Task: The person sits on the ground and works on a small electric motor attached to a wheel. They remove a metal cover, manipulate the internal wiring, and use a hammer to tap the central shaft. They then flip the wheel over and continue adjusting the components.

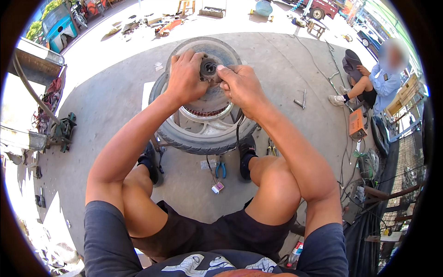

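A motor wheel (194, 141) with a dark tyre lies flat between my legs, with reddish windings (203, 112) showing below a round, dusty metal cover plate (194, 46). My left hand (186, 76) has its curled fingers gripping the plate's central hub (210, 77) on the left side. My right hand (241, 86) pinches at the hub's right side, thumb next to the dark centre opening (209, 68); its fingertips are partly hidden. A black cable (238, 129) hangs down from the wheel below my right hand.
At right a person (381, 85) sits beside an orange box (356, 124) and cables. A T-handled tool (302, 100) lies on the concrete. Blue pliers (220, 170) lie between my feet. Machinery (62, 127) stands at left; scattered items (164, 25) and vehicles are farther back.
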`<state>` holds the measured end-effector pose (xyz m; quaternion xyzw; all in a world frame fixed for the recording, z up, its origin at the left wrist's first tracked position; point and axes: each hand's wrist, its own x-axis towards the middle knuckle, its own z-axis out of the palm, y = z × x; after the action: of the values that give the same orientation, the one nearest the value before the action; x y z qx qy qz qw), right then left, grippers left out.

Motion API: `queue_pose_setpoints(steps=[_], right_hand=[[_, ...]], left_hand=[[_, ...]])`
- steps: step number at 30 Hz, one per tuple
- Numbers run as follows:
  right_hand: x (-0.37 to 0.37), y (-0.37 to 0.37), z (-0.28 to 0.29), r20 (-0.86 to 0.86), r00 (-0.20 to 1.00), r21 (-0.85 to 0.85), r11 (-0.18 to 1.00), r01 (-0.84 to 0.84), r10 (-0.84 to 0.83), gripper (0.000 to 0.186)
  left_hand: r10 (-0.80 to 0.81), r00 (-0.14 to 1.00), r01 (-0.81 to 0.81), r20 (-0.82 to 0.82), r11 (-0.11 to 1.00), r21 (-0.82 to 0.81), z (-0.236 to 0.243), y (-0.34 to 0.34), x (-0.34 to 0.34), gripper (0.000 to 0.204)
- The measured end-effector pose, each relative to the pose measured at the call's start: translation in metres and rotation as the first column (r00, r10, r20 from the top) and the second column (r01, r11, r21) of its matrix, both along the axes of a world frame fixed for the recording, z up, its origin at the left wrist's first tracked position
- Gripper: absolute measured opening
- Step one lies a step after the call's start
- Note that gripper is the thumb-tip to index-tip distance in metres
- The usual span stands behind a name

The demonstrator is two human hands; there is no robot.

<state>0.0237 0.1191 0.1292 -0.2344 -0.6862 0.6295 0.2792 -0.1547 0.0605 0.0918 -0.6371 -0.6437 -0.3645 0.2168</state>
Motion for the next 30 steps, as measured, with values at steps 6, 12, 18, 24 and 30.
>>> queue_pose_setpoints(steps=[6, 12, 18, 24, 30], right_hand=[[-0.016, 0.0, 0.001, -0.033, 0.999, 0.006, 0.999, 0.041, -0.04, 0.033], [-0.02, -0.003, 0.018, -0.103, 0.988, -0.072, 0.991, 0.11, -0.117, 0.032], [-0.029, 0.008, 0.026, -0.146, 0.978, -0.08, 0.987, 0.141, -0.152, 0.031], [-0.03, 0.011, 0.03, -0.165, 0.976, -0.09, 0.988, 0.13, -0.143, 0.031], [-0.018, 0.006, 0.028, -0.142, 0.981, -0.076, 0.99, 0.118, -0.128, 0.03]], left_hand=[[0.0, 0.999, 0.002, 0.035, 0.999, -0.048, 0.0, 0.009, -0.01, 0.06], [0.022, 0.986, 0.004, 0.165, 0.988, -0.153, 0.012, 0.017, -0.016, 0.059], [-0.02, 0.973, 0.073, 0.23, 0.972, -0.223, 0.018, 0.025, -0.019, 0.064], [-0.028, 0.969, 0.092, 0.246, 0.963, -0.253, 0.021, 0.023, -0.021, 0.065], [-0.042, 0.99, 0.064, 0.133, 0.983, -0.169, 0.016, 0.013, -0.013, 0.064]])
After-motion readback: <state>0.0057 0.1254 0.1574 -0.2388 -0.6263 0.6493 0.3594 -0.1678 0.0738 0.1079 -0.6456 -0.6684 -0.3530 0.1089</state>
